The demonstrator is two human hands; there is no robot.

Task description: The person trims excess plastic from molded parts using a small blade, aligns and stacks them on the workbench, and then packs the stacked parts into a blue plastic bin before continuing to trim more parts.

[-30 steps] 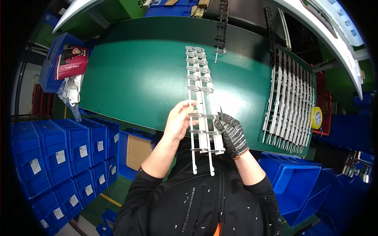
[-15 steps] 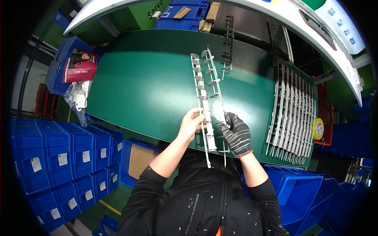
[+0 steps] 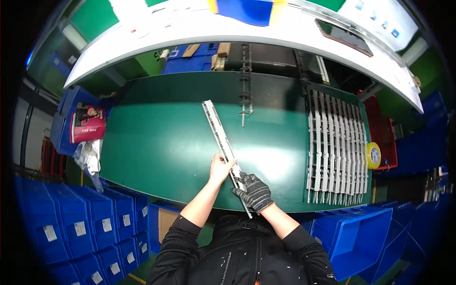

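Observation:
A long, narrow white slotted strip (image 3: 218, 129) slants across the green table (image 3: 152, 142), its far end pointing left and its near end toward my body. My bare left hand (image 3: 221, 169) is closed around the strip near its middle. Lower down, my right hand (image 3: 255, 192), in a dark striped knit glove, grips the same strip. A thin rod end sticks out below the glove. Both sets of fingers partly hide the near half of the strip.
Several similar strips (image 3: 337, 147) lie side by side at the right, beside a yellow tape roll (image 3: 374, 156). A rod with dark tabs (image 3: 245, 90) overhangs the far table edge. Above is a white shelf with a phone (image 3: 344, 37). Blue bins (image 3: 354, 235) stand below on both sides.
The tabbed strip and the separate tabbed rod, one in each hand before, now lie together as one narrow piece. Both hands have come together on it, and my view has tilted up.

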